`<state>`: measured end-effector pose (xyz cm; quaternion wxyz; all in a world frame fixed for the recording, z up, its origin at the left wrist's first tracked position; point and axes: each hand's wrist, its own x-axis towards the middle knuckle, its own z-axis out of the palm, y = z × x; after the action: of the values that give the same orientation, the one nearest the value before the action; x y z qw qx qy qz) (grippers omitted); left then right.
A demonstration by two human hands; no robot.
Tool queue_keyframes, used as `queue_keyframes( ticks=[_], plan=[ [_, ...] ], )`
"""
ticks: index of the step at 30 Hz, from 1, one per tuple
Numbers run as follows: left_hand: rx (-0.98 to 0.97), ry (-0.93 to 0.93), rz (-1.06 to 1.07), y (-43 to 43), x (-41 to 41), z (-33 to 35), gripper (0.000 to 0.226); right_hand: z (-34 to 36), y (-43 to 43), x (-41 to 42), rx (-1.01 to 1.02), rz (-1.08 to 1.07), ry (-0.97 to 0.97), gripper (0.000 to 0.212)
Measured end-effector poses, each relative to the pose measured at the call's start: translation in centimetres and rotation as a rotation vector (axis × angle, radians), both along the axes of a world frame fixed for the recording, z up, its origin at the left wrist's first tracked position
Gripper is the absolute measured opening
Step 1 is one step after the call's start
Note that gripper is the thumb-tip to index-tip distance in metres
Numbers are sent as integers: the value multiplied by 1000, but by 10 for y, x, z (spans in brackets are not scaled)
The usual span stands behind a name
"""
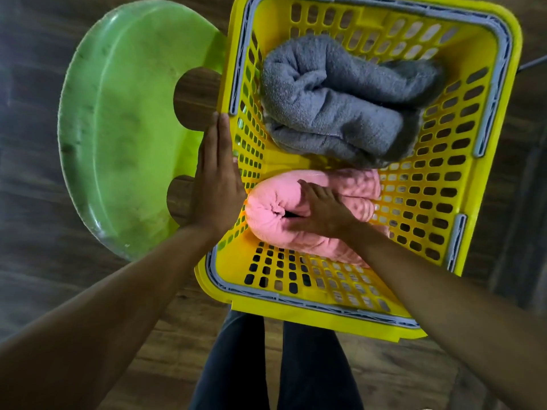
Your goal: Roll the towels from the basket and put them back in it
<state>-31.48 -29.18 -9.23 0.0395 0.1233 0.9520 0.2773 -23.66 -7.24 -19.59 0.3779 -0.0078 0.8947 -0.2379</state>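
Observation:
A yellow perforated basket (473,179) with a grey rim holds two rolled towels. A grey towel (340,105) lies at its far end, loosely rolled. A pink rolled towel (275,202) lies at the near end, its spiral end facing left. My right hand (322,211) rests on top of the pink roll with fingers spread over it, inside the basket. My left hand (217,179) lies flat, fingers straight, against the outside of the basket's left wall.
A green plastic chair (127,128) stands to the left of the basket, touching its side. The floor is dark wood planks (44,276). My legs in dark trousers (266,365) are below the basket's near edge.

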Motion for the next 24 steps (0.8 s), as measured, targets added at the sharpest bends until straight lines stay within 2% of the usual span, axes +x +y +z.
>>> queue_keyframes(
  ticks=[3, 6, 9, 13, 18, 24],
  plan=[
    [1, 3, -2, 0, 0, 1, 59, -2, -5, 23, 179, 173, 64, 146],
    [-4, 7, -6, 0, 0, 1, 58, -18, -1, 31, 310, 286, 125, 154],
    [-6, 16, -9, 0, 0, 1, 58, -25, -4, 27, 333, 283, 123, 146],
    [-13, 25, -12, -1, 0, 0, 58, -25, -3, 22, 274, 177, 162, 139],
    [-26, 43, -12, 0, 0, 0, 58, -24, 1, -2, 324, 31, 230, 135],
    [-40, 48, -17, 0, 1, -1, 58, -12, -4, 0, 301, -39, 260, 113]
  ],
)
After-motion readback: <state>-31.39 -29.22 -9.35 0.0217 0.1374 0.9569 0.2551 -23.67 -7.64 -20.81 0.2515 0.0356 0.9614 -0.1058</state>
